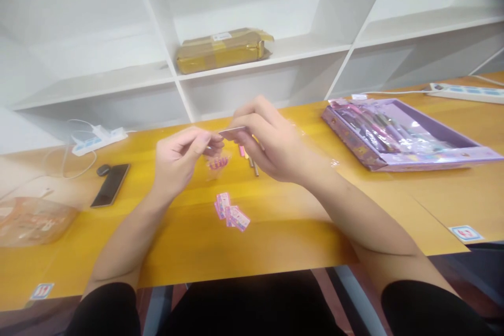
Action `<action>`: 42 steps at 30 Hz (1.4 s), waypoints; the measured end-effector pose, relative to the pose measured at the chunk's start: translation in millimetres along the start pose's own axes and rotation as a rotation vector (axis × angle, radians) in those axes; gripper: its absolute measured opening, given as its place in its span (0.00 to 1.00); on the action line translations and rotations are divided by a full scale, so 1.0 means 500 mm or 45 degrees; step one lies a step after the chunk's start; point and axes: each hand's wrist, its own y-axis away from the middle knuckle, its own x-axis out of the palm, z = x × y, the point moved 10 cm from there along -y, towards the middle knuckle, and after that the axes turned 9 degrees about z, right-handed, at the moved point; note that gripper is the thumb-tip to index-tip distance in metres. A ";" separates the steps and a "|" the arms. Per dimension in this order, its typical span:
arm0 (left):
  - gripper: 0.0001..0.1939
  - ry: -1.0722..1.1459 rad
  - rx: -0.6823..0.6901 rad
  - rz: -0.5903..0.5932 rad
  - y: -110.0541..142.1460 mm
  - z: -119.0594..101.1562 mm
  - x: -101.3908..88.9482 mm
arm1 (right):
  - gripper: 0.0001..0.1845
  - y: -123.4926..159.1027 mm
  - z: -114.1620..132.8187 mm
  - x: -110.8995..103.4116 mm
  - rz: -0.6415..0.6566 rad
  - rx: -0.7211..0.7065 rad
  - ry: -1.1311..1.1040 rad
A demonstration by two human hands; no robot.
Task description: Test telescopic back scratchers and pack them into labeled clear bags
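A small thin card, seen nearly edge-on, is held above the table between both hands. My left hand pinches its left end with thumb and fingertips. On the other end, my right hand grips it, fingers bent over the top and partly hiding it. Below the hands lie several pink and white printed cards in a loose overlapping pile. A small clear packet with pink pieces rests beneath the left fingertips. Slim coloured sticks, perhaps pens, are partly covered by the right hand.
An open purple box with plastic-wrapped pens stands at the right. To the left are a dark phone, a power strip with cables and an orange translucent container. A taped parcel sits on the shelf behind.
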 end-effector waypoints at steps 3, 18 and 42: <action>0.18 0.049 -0.061 -0.016 0.001 0.010 -0.001 | 0.12 0.000 0.002 -0.001 0.001 -0.013 -0.007; 0.21 0.300 -0.249 0.071 0.003 0.036 0.013 | 0.04 0.009 -0.021 0.011 -0.002 0.148 -0.100; 0.19 0.437 -0.316 0.076 0.006 0.052 0.023 | 0.10 0.001 0.030 0.031 0.186 0.020 0.026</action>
